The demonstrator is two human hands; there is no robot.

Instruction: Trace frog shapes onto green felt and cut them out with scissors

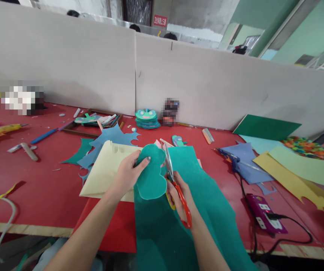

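Right hand (pixel 180 199) closed through the red handles of the scissors (pixel 176 184), blades raised and parted just beside the edge of the teal felt shape (pixel 150 173). Left hand (pixel 128 175) pinching that shape, thumb on top near the upper lobe, fingers hidden beneath. Shape held up above the large teal felt sheet (pixel 201 195), which runs from the surface down over its near edge toward the body. Under and left of the left hand, a cream sheet (pixel 102 173); below that, a red sheet (pixel 114 229) overhanging the edge. Farther out: blue felt offcuts (pixel 108 141), a stack of finished frog shapes (pixel 146 118) by the partition, a blue glue gun (pixel 231 158) to the right, its cord running to a purple power strip (pixel 263 214) on the red surface (pixel 38 180).

Risk, as a judgement: thumb lying close to the blades, so a slip or a hasty closing could nick it. Soft felt held at one side only, apt to fold or twist between the blades and spoil the outline. Hanging sheet dragging on the cut, pulling the line off course.
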